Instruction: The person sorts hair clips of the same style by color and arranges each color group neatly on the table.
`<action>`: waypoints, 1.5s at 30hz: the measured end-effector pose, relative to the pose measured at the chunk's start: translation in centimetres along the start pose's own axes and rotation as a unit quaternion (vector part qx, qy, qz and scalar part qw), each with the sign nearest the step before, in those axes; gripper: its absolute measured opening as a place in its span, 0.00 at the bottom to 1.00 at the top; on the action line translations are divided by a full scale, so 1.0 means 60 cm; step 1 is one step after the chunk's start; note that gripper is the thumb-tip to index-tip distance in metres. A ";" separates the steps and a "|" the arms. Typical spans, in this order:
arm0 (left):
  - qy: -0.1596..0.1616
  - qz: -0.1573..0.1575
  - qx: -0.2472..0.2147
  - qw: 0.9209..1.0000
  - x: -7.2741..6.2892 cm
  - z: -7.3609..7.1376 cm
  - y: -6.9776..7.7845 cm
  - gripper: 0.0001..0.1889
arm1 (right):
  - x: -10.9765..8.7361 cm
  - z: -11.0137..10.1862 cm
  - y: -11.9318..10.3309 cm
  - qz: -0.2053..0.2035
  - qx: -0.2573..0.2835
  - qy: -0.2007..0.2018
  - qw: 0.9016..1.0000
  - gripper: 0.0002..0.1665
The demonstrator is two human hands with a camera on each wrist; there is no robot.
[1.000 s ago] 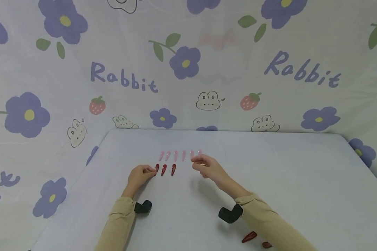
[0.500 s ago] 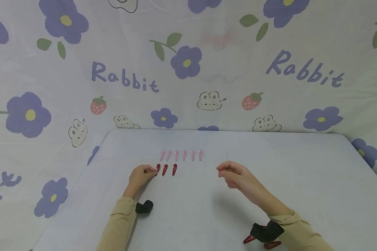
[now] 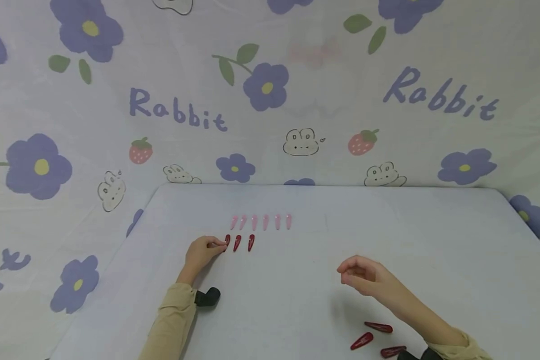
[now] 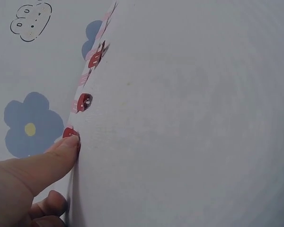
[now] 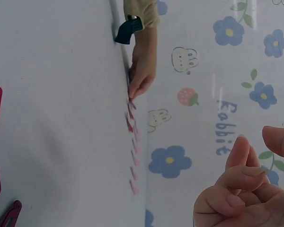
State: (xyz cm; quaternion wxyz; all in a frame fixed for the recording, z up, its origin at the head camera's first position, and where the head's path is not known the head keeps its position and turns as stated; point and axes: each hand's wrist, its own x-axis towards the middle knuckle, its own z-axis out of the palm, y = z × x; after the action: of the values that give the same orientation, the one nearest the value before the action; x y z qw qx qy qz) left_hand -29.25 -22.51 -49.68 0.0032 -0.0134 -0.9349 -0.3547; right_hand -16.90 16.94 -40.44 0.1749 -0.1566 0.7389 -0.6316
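My left hand point(image 3: 202, 257) pinches the leftmost red snap hair clip point(image 3: 227, 240) between thumb and fingers on the white table. In the left wrist view the thumb point(image 4: 64, 151) lies against that clip. Two more red hair clips, a middle one point(image 3: 237, 243) and a right one point(image 3: 251, 242), lie beside it in a row. Behind them runs a row of several pink hair clips point(image 3: 265, 222). My right hand point(image 3: 364, 276) hovers over the table's right half, fingers loosely bent, holding nothing. Nearest to it are three loose red hair clips point(image 3: 362, 341) at the front right.
The white table point(image 3: 454, 240) stretches back to a hanging cloth point(image 3: 324, 90) printed with flowers, rabbits and strawberries. A black wrist mount point(image 3: 208, 297) sits on the left sleeve, and another point(image 3: 418, 354) on the right one.
My right hand has moved from the right end of the pink row toward the front right, above the loose red clips. The left hand stays at the leftmost red clip.
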 end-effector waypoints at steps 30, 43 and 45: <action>0.010 0.001 -0.002 1.000 0.001 0.001 -0.002 0.07 | -0.081 -0.052 0.127 -0.019 -0.131 0.016 0.991 0.08; 0.003 -0.004 -0.003 1.000 0.000 0.000 0.001 0.07 | -0.086 -0.058 0.139 0.080 -0.177 0.028 0.981 0.12; 0.003 -0.003 -0.003 1.000 0.000 0.000 0.000 0.07 | -0.089 -0.056 0.136 0.086 -0.209 0.038 0.974 0.12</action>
State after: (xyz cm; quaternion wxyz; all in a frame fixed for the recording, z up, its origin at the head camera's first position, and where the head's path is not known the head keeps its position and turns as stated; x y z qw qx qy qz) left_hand -29.25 -22.49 -49.67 0.0049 -0.0095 -0.9338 -0.3576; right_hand -13.79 23.57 -47.71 0.1639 -0.1019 0.8711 -0.4516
